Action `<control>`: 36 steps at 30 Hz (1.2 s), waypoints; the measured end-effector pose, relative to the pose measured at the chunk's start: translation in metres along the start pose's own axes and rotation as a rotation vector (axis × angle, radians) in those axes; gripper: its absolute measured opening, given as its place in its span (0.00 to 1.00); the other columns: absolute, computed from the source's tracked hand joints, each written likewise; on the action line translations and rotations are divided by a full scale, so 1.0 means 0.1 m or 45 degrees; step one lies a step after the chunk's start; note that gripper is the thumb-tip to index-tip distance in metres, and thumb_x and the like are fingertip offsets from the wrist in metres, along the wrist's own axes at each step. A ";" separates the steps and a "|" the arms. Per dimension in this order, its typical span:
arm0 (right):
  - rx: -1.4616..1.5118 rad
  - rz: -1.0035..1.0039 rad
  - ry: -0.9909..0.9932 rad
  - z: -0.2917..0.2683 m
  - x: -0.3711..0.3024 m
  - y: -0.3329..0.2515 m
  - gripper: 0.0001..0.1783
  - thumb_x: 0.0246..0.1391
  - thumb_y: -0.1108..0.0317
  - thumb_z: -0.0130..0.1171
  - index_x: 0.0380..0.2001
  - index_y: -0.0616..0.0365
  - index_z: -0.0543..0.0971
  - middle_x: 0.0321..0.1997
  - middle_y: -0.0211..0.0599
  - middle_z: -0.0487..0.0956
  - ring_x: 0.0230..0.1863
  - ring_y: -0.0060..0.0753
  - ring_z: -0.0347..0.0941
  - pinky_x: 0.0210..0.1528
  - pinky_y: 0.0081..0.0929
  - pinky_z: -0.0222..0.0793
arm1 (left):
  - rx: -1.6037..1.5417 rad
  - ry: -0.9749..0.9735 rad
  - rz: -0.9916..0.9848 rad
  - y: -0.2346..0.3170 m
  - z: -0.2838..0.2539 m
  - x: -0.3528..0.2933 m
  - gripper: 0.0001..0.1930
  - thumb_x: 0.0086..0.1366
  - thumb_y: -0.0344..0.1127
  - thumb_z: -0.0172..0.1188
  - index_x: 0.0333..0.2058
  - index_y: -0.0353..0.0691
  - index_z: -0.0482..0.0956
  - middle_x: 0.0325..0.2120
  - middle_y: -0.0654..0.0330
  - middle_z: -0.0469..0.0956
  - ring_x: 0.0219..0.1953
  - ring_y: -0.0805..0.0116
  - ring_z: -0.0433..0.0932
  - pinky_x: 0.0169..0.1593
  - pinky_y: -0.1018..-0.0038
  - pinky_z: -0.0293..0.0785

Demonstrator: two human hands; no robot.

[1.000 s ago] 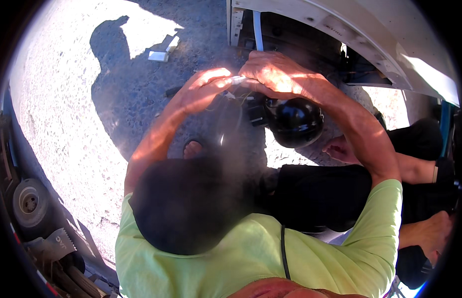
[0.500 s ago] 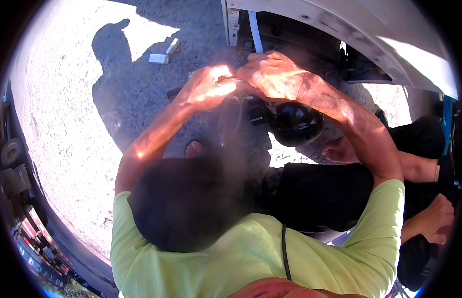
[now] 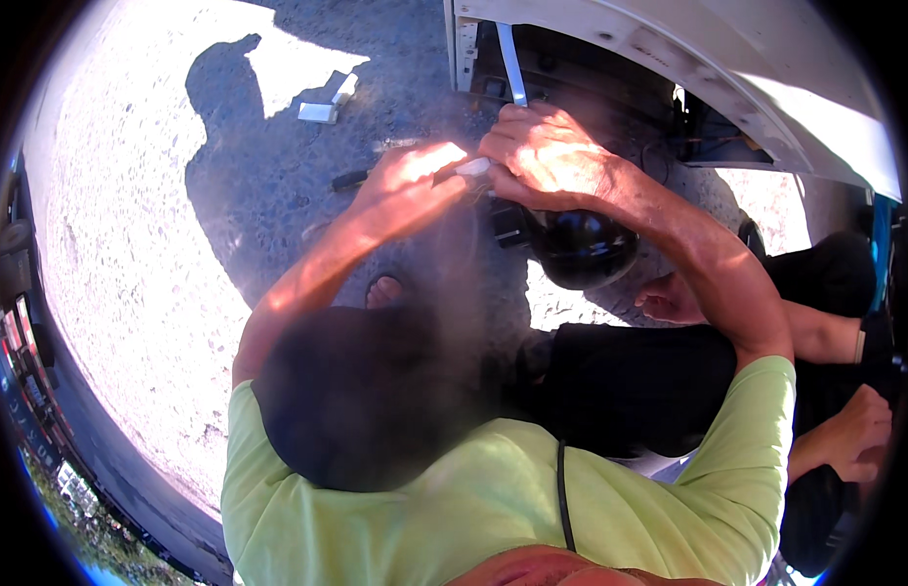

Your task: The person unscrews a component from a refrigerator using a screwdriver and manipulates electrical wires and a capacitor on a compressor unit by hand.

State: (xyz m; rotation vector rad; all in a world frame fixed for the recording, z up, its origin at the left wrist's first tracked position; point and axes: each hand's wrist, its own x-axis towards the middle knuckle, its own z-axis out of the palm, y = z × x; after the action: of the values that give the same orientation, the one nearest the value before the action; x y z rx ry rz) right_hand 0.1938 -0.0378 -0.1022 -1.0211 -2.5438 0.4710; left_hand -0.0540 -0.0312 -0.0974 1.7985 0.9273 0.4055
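My left hand [image 3: 407, 186] is closed, its thumb and fingers pinching a small white piece [image 3: 472, 167]. The other end of that piece meets the curled fingertips of my right hand [image 3: 549, 154]. A faint, thin strand seems to hang below my hands, too blurred to name. Beneath my right forearm sits a glossy black rounded housing [image 3: 583, 252], with a black boxy part [image 3: 509, 227] on its left side. Behind my right hand a pale blue-white strip [image 3: 511, 63] runs up into the open bottom of a white metal cabinet [image 3: 659, 61].
On the rough ground at the far left lies a small white open box [image 3: 319, 112]. A dark handle [image 3: 350, 181] lies beside my left wrist. At the right, another person crouches close by, with a closed hand [image 3: 854, 435] and dark clothing. My toes [image 3: 383, 290] show below my left forearm.
My hands have drawn slightly apart, so more of the white piece shows between them. The dark handle beside my left wrist is more exposed. The view has shifted slightly.
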 end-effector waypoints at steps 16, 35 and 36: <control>0.145 0.061 -0.039 -0.05 -0.03 0.05 0.06 0.50 0.64 0.61 0.29 0.52 0.80 0.25 0.31 0.77 0.35 0.39 0.73 0.45 0.41 0.67 | 0.514 0.047 0.452 -0.09 0.00 0.03 0.10 0.69 0.38 0.64 0.41 0.38 0.83 0.34 0.54 0.80 0.35 0.52 0.82 0.40 0.60 0.78; 0.497 0.063 -0.087 -0.16 -0.02 0.09 0.11 0.55 0.72 0.65 0.43 0.60 0.82 0.38 0.41 0.81 0.42 0.47 0.78 0.43 0.41 0.75 | 0.141 0.243 0.212 -0.05 0.06 -0.02 0.13 0.59 0.30 0.74 0.40 0.36 0.82 0.34 0.57 0.83 0.36 0.66 0.83 0.41 0.70 0.79; 0.510 0.063 -0.086 -0.16 -0.02 0.09 0.11 0.55 0.73 0.66 0.43 0.61 0.82 0.38 0.41 0.81 0.42 0.47 0.79 0.44 0.41 0.75 | 0.129 0.254 0.224 -0.06 0.08 -0.02 0.13 0.59 0.30 0.74 0.40 0.36 0.82 0.34 0.57 0.83 0.36 0.66 0.84 0.41 0.70 0.79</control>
State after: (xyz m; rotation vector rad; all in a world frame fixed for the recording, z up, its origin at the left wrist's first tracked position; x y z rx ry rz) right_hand 0.2079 -0.0305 -0.0921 -0.9285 -2.3458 0.9960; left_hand -0.0524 -0.0362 -0.1054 1.9659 0.9431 0.6694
